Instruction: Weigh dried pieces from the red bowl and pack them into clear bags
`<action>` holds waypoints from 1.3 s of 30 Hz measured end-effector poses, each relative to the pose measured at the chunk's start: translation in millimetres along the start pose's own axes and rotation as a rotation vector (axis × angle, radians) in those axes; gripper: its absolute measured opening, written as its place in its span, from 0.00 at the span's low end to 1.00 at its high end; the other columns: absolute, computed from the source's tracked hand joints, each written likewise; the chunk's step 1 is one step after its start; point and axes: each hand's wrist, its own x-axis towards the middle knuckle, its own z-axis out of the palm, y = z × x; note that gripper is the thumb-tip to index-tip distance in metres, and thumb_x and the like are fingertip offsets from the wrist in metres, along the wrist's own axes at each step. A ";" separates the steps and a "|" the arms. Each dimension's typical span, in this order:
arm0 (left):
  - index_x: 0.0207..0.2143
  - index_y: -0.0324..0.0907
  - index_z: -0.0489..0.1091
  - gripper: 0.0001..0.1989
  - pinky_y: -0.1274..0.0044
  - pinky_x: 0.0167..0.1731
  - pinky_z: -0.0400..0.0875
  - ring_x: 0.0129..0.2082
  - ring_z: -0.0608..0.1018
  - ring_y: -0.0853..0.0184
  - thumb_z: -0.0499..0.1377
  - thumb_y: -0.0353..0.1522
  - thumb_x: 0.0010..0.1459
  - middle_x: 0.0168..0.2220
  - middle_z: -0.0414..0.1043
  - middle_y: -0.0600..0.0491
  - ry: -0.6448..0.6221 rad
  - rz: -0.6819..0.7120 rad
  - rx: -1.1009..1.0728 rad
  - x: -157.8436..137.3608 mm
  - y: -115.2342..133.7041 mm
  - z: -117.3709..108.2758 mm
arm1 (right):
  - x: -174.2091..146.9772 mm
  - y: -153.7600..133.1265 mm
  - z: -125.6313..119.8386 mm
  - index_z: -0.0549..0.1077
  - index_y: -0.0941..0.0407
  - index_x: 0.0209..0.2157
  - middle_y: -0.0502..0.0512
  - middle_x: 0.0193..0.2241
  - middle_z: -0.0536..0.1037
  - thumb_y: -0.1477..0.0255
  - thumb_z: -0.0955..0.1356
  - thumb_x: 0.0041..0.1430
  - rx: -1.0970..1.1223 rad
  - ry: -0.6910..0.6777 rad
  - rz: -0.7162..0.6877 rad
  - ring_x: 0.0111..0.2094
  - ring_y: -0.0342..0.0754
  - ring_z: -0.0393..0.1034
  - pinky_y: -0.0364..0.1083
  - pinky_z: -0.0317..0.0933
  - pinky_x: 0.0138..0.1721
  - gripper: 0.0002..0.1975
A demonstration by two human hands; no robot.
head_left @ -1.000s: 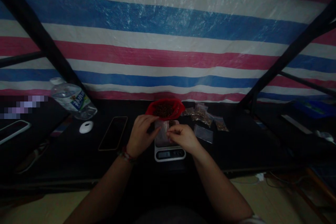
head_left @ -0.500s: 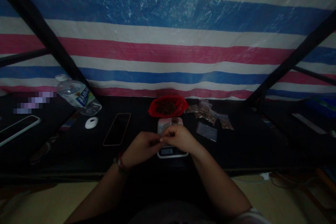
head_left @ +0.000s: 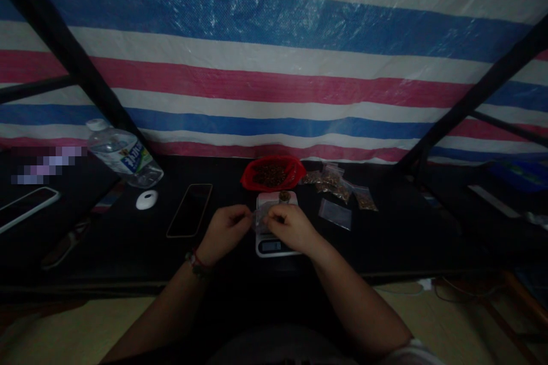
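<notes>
Between my hands is a small clear plastic bag [head_left: 259, 218], held over a white kitchen scale [head_left: 270, 246] with a small display. My left hand [head_left: 228, 231] pinches the bag's left side with closed fingers. The fingers of my right hand [head_left: 293, 227] are closed on its right side, above the scale's plate. A small round container [head_left: 285, 197] with brown contents stands on the far part of the scale. Behind it, a red bag [head_left: 248, 179] lies open, full of small brown pieces.
Several filled clear bags [head_left: 338, 187] lie right of the red bag, with a flat clear bag [head_left: 335, 214] nearer me. Left are a phone [head_left: 189, 211], a white mouse [head_left: 146, 199] and a plastic bottle [head_left: 124, 154]. Black slanted posts flank the striped sheet [head_left: 274, 85].
My hands have moved apart, the left one to the left, and the clear bag now shows stretched between them. The view has shifted slightly.
</notes>
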 end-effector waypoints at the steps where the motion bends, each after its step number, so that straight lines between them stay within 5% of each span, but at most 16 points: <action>1: 0.19 0.38 0.66 0.12 0.83 0.19 0.58 0.20 0.65 0.74 0.53 0.33 0.52 0.17 0.62 0.58 0.050 0.000 0.055 -1.1 0.6 -2.9 | 1.2 -0.1 1.3 0.62 0.57 0.17 0.45 0.16 0.62 0.76 0.64 0.53 -0.027 0.042 -0.010 0.20 0.39 0.55 0.40 0.48 0.22 0.13; 6: 0.21 0.39 0.68 0.11 0.82 0.22 0.60 0.21 0.69 0.72 0.52 0.33 0.54 0.20 0.67 0.57 0.047 0.005 0.246 -7.9 3.3 -7.3 | 7.4 -1.7 13.1 0.64 0.56 0.22 0.51 0.28 0.70 0.80 0.64 0.47 -0.144 0.291 -0.138 0.32 0.44 0.64 0.43 0.58 0.34 0.07; 9: 0.24 0.39 0.69 0.12 0.81 0.23 0.60 0.22 0.70 0.73 0.52 0.33 0.56 0.21 0.68 0.57 0.095 0.007 0.330 -11.2 2.4 -1.4 | 7.9 -3.3 22.1 0.69 0.56 0.27 0.56 0.40 0.71 0.82 0.62 0.51 -0.190 0.228 -0.254 0.43 0.47 0.66 0.47 0.60 0.44 0.09; 12: 0.24 0.40 0.69 0.12 0.81 0.23 0.60 0.22 0.70 0.72 0.51 0.34 0.57 0.21 0.68 0.56 0.124 0.047 0.425 -14.4 0.3 4.3 | 7.6 -2.6 28.1 0.73 0.55 0.34 0.57 0.46 0.70 0.82 0.62 0.53 -0.223 0.181 -0.221 0.47 0.48 0.65 0.48 0.60 0.47 0.11; 18: 0.36 0.41 0.70 0.09 0.73 0.38 0.68 0.37 0.74 0.64 0.56 0.36 0.55 0.36 0.72 0.48 0.152 0.321 0.472 -19.7 -6.3 4.1 | 10.7 1.2 26.1 0.75 0.57 0.29 0.54 0.30 0.75 0.84 0.64 0.51 -0.160 0.027 -0.084 0.34 0.45 0.68 0.44 0.61 0.38 0.11; 22: 0.56 0.40 0.59 0.39 0.60 0.55 0.58 0.54 0.67 0.53 0.65 0.44 0.43 0.54 0.64 0.41 0.167 0.419 0.561 -13.6 -14.5 -3.8 | 12.7 -1.0 23.3 0.76 0.56 0.31 0.51 0.28 0.74 0.82 0.65 0.49 -0.040 0.011 -0.042 0.29 0.43 0.67 0.42 0.59 0.32 0.10; 26: 0.54 0.43 0.60 0.32 0.59 0.57 0.54 0.48 0.72 0.58 0.62 0.42 0.47 0.48 0.71 0.46 0.025 0.432 0.591 -3.9 -21.1 -9.5 | 17.0 -2.3 21.4 0.76 0.55 0.32 0.51 0.33 0.75 0.83 0.66 0.47 -0.081 -0.017 -0.063 0.36 0.45 0.68 0.43 0.60 0.37 0.13; 32: 0.54 0.42 0.61 0.32 0.63 0.49 0.64 0.47 0.73 0.56 0.62 0.40 0.46 0.48 0.71 0.45 0.048 0.429 0.615 11.1 -22.7 -8.0 | 29.3 -2.1 13.6 0.77 0.56 0.31 0.55 0.35 0.75 0.79 0.67 0.50 -0.362 0.032 -0.057 0.39 0.47 0.68 0.46 0.59 0.43 0.07; 39: 0.50 0.40 0.64 0.28 0.66 0.48 0.66 0.46 0.73 0.57 0.61 0.39 0.45 0.45 0.71 0.45 0.113 0.516 0.526 63.8 -38.2 0.7 | 63.2 11.7 -5.9 0.77 0.57 0.31 0.55 0.35 0.74 0.71 0.72 0.48 -0.398 0.020 -0.084 0.37 0.46 0.67 0.45 0.60 0.40 0.07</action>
